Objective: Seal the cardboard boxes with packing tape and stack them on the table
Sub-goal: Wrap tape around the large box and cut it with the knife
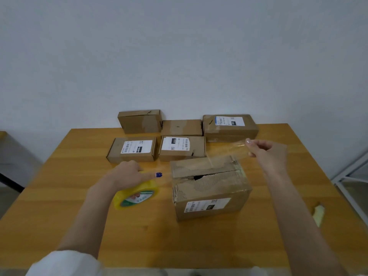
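The right hand point(266, 152), at the right of centre, has thumb and fingertips pinched on the free end of a clear tape strip point(229, 150). The strip slants down and left from that pinch toward the far top edge of the large cardboard box point(211, 192); past there it is too transparent to follow. The left hand point(127, 172), left of centre, holds the yellow tape roll point(137, 196), with the forefinger straight across the top of it and a fingertip showing inside the core.

The box sits between the two hands, closer to the viewer than the strip. Its torn top flaps meet in a gaping seam that runs left to right along its long side. The strip probably has to come down and toward the viewer to lie along that seam.

Five smaller cardboard boxes point(182, 148) sit unstacked on the table point(59, 196) just behind, near the right hand's knuckles. A crumpled tape scrap point(318, 213) lies at lower right, well apart.
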